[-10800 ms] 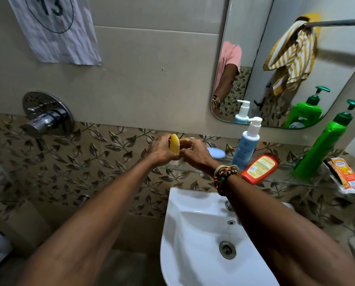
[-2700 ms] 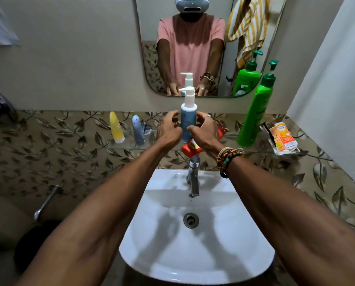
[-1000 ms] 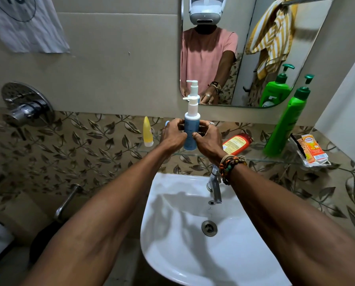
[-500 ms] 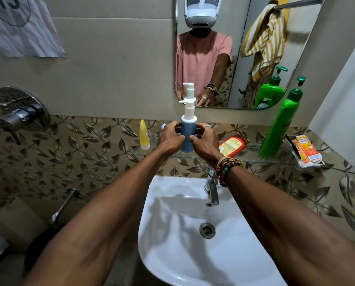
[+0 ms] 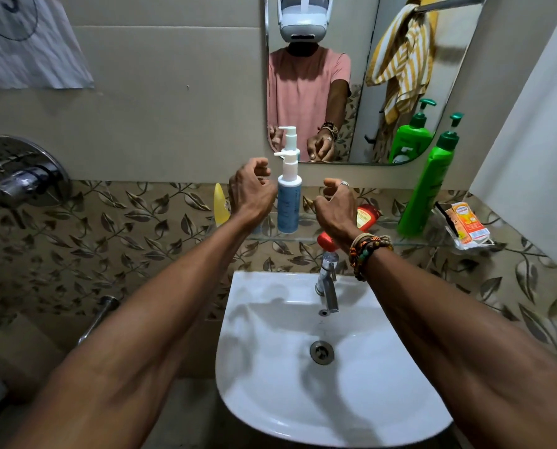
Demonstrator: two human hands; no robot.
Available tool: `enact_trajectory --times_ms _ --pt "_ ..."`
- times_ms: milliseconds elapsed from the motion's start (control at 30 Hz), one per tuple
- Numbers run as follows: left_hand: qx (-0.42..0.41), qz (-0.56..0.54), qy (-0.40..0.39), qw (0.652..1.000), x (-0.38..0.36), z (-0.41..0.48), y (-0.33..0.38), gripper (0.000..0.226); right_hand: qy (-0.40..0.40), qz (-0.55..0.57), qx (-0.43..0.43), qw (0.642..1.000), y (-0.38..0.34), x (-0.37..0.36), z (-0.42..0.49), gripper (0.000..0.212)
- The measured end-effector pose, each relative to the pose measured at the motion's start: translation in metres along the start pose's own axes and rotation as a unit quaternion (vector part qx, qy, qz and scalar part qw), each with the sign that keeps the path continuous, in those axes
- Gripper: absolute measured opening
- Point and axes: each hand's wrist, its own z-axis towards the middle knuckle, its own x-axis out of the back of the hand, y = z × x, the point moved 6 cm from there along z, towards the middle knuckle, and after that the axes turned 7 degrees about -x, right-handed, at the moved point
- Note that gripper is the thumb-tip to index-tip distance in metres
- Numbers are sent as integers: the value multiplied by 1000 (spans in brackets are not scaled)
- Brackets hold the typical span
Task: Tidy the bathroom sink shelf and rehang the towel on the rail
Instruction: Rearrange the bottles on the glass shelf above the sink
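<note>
A blue pump bottle (image 5: 289, 205) with a white pump stands upright on the glass shelf (image 5: 409, 243) above the sink. My left hand (image 5: 251, 191) hovers just left of it and my right hand (image 5: 335, 205) just right of it, both loosely curled and holding nothing. A yellow tube (image 5: 220, 205) stands left of my left hand. An orange-red bottle (image 5: 366, 217) lies on its side behind my right wrist. A tall green pump bottle (image 5: 427, 186) stands further right. The yellow striped towel (image 5: 403, 63) shows only in the mirror, bunched on a rail.
A packet with an orange box (image 5: 469, 226) lies at the shelf's right end. The white sink (image 5: 329, 367) and its steel tap (image 5: 329, 283) sit below the shelf. A shower valve (image 5: 24, 173) is on the left wall. A white wall closes in the right side.
Both hands have let go of the blue pump bottle and drawn apart to either side. The bottle now stands alone on the shelf.
</note>
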Motion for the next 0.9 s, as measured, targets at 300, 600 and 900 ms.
enact_trajectory --times_ms 300,600,900 --pt "-41 -49 -77 995 -55 -23 31 16 75 1 -72 995 30 51 1 43" --pt "17 32 -275 961 -136 -37 32 42 81 28 -160 983 69 81 11 18" --pt "25 111 -336 935 -180 -43 25 50 8 11 -196 981 88 74 20 20"
